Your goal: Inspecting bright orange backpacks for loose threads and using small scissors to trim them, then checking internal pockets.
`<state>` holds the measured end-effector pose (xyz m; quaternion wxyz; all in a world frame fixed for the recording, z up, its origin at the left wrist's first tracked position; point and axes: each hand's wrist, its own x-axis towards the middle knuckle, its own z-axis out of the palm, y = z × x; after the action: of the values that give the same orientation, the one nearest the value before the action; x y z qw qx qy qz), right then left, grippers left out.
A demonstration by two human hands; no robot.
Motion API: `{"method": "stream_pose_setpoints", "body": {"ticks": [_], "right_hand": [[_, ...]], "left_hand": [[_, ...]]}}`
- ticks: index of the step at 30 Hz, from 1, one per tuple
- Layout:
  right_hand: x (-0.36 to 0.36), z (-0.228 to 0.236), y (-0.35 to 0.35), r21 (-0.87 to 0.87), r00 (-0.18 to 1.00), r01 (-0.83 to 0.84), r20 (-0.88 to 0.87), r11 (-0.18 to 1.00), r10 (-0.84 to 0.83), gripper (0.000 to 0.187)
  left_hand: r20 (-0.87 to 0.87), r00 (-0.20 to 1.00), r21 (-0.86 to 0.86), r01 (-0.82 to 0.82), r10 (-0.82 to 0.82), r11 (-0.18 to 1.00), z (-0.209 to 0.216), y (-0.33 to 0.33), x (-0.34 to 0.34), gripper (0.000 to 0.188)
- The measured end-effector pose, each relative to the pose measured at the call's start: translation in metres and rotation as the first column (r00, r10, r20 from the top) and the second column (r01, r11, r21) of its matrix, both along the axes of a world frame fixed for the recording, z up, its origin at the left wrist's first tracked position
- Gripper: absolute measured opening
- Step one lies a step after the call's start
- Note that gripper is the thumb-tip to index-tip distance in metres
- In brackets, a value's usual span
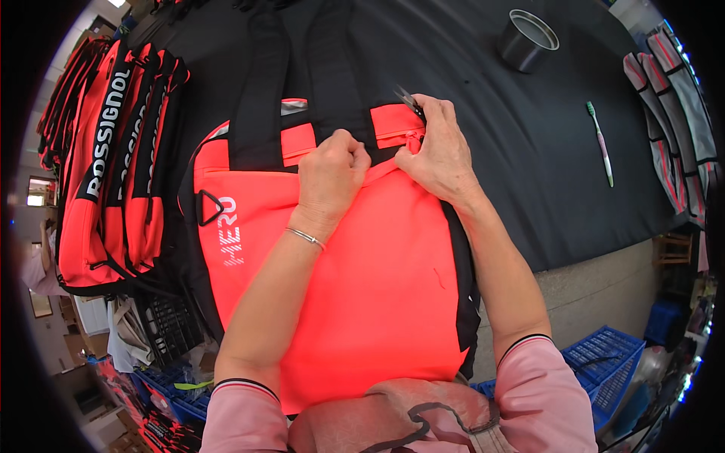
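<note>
From the head camera I see the red bag (pixel 362 264) lying flat on the black table (pixel 483 98), in front of my body. My left hand (pixel 330 175) is closed as a fist and pinches the fabric under the zipper line. My right hand (pixel 438 155) presses on the bag just beside it, at 3 o'clock, and is clamped on small snips (pixel 408 100) that point to 11 o'clock. I judge the trimming is in progress: one loose thread (pixel 438 276) shows at 5 o'clock. At 9 o'clock stands a stack of similar bags (pixel 113 166); at 1 o'clock, a tape roll (pixel 528 39) and a toothbrush (pixel 601 143).
</note>
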<state>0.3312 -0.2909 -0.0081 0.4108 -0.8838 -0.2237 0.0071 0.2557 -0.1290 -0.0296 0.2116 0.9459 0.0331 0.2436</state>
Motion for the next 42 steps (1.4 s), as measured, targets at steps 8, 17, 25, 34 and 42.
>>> {"method": "stream_pose_setpoints", "body": {"ticks": [8,17,25,34,42], "right_hand": [[0.001,-0.002,-0.001,-0.005,1.0,-0.003,0.006,1.0,0.003,0.064],[0.0,-0.001,0.0,-0.019,1.0,0.015,0.021,1.0,-0.015,0.064],[0.0,-0.004,-0.001,-0.025,0.999,0.007,0.037,1.0,-0.006,0.065],[0.002,-0.002,-0.002,0.002,1.0,-0.011,0.0,1.0,0.011,0.066],[0.002,-0.001,-0.001,-0.022,1.0,0.011,-0.016,1.0,-0.011,0.066]], "left_hand": [[0.057,0.99,-0.38,-0.098,0.129,0.92,0.004,-0.008,-0.024,0.014],[0.067,0.998,-0.154,0.01,0.0,0.988,0.005,-0.009,-0.013,0.009],[-0.101,0.99,0.037,0.106,-0.102,0.994,0.009,-0.003,-0.001,0.011],[-0.026,0.993,-0.556,-0.106,0.111,0.825,0.005,0.0,-0.018,0.007],[0.037,0.997,-0.018,0.07,-0.069,0.997,0.01,-0.005,-0.01,0.011]]}}
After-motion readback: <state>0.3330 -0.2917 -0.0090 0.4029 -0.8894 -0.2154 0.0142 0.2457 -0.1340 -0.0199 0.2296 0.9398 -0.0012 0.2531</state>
